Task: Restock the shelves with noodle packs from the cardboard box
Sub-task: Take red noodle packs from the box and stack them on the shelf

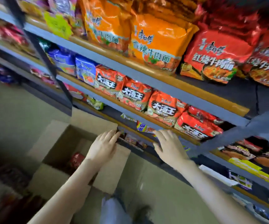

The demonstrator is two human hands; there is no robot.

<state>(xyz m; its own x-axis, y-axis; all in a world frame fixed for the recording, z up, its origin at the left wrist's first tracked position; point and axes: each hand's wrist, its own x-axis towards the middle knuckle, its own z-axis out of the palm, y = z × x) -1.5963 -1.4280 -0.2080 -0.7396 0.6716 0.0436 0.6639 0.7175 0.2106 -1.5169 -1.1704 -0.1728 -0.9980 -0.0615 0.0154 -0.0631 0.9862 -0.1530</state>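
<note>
The cardboard box (49,180) sits open on the floor (154,183), its flaps folded outward, right up against the foot of the shelves (146,75). One red noodle pack (77,159) lies deep inside it, at the bottom. Just past the box's far right corner, a dark noodle pack (133,141) lies flat on a low shelf, and both hands meet it there. The left hand (104,147) reaches across the box's right flap, its fingers straight and held together, the tips pressed against the pack's near end. The right hand (169,147) is further to the right of the box, fingers straight and spread, thumb stretched out to the side, the palm laid flat over the shelf's front edge; motion blur makes it hard to say whether it touches the pack itself or only the edge beside it. Neither hand curls round anything. One shelf level above the box stands a row of orange-red packs (135,92) with bold black-and-white lettering, and blue packs (85,67) stand to their left. Higher again, well above the box, large orange packs (156,42) stand next to red packs (216,57). On the near side of the box, a knee (112,209) in pale fabric shows at the bottom.
</note>
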